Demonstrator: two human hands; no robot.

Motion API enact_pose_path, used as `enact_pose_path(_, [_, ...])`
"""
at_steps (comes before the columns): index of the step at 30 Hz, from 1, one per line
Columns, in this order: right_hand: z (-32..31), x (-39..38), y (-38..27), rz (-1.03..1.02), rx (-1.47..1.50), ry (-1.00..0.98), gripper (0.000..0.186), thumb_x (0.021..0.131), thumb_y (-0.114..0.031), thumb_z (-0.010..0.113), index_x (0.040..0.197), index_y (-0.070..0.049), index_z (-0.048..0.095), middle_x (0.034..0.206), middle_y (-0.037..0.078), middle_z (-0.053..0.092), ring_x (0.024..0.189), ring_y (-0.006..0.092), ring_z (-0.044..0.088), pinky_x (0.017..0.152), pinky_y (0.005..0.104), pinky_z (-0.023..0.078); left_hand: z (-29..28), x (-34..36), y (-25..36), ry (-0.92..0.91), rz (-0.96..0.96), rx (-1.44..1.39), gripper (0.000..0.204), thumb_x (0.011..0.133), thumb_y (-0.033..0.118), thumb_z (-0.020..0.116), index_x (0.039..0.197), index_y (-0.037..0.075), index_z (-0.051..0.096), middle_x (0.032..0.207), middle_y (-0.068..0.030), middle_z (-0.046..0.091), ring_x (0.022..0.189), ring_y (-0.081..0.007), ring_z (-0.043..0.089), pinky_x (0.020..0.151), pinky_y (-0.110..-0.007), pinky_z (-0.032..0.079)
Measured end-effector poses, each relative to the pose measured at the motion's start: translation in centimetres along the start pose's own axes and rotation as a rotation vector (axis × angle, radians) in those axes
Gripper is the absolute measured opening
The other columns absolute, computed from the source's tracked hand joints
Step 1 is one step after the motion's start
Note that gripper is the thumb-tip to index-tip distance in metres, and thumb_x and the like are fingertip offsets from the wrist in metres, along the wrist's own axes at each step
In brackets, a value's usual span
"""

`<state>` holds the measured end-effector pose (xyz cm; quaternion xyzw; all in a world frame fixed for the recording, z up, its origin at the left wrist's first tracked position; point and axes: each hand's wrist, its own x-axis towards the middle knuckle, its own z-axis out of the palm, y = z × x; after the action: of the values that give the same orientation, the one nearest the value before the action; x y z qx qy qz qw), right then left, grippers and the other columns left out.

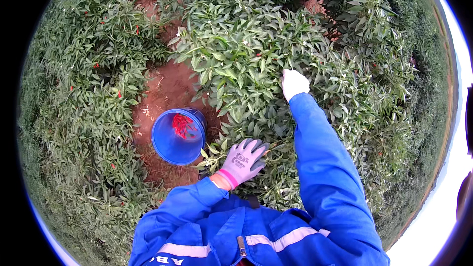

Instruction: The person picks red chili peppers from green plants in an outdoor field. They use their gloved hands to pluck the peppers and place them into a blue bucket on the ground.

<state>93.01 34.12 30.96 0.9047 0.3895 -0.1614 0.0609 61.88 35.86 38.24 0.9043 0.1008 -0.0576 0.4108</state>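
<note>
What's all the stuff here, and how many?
bucket: one, blue, on the soil
peppers: a heap, red, inside the bucket
more peppers: several, red, among the plants
plants: many, green, both sides of the soil
soil: one strip, reddish, left of centre
sky: one patch, white, right edge
dark shapes: two, blackish, right edge, unclear
jacket: one, blue, bottom
left hand: one, lilac glove, right of the bucket
right hand: one, whitish glove, at the leaves

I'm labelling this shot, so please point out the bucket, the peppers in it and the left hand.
Bucket point(166, 140), head view: on its bare inner wall.
Peppers point(183, 125), head view: middle of the red heap.
Left hand point(242, 161), head view: on its gloved back.
</note>
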Motion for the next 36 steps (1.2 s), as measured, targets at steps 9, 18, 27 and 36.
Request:
enact_pose_path(9, [3.4, -3.8, 1.4, -0.082, 0.038, 0.043, 0.02, 0.087, -0.019, 0.056, 0.096, -0.004, 0.066, 0.094, 0.024, 0.066, 0.092, 0.0417, 0.062, 0.083, 0.0473, 0.05, 0.8, -4.0, -1.2, 0.051, -0.057, -0.067, 0.061, 0.082, 0.038, 0.066, 0.137, 0.017, 0.049, 0.13, -0.011, 0.05, 0.12, -0.0328, 0.048, 0.095, -0.047, 0.043])
enact_pose_path(18, [4.4, 0.2, -0.4, -0.209, -0.294, 0.003, 0.032, 0.094, -0.012, 0.047, 0.122, -0.002, 0.06, 0.1, 0.021, 0.069, 0.093, 0.0372, 0.066, 0.082, 0.045, 0.053, 1.9, -9.6, -2.3, 0.255, -0.148, -0.097, 0.065, 0.081, 0.037, 0.068, 0.138, 0.015, 0.046, 0.129, -0.0112, 0.049, 0.116, -0.0313, 0.052, 0.094, -0.045, 0.043])
enact_pose_path(27, [4.2, 5.9, 1.1, -0.719, -0.993, -0.356, 0.028, 0.087, -0.027, 0.055, 0.093, -0.009, 0.076, 0.1, 0.009, 0.073, 0.097, 0.0252, 0.069, 0.085, 0.0333, 0.053, 0.3, -18.2, -3.1, 0.471, -0.402, -0.047, 0.073, 0.082, 0.035, 0.068, 0.147, 0.017, 0.039, 0.133, -0.0135, 0.047, 0.12, -0.0342, 0.05, 0.098, -0.048, 0.043])
enact_pose_path(36, [1.8, -1.7, -1.9, -0.397, -0.536, -0.111, 0.029, 0.089, -0.027, 0.056, 0.1, -0.005, 0.072, 0.11, 0.015, 0.069, 0.102, 0.0305, 0.065, 0.088, 0.0357, 0.051, 3.2, -26.0, 2.2, 0.66, -0.77, -0.182, 0.071, 0.085, 0.036, 0.064, 0.148, 0.018, 0.037, 0.135, -0.0141, 0.049, 0.122, -0.0333, 0.05, 0.099, -0.047, 0.042])
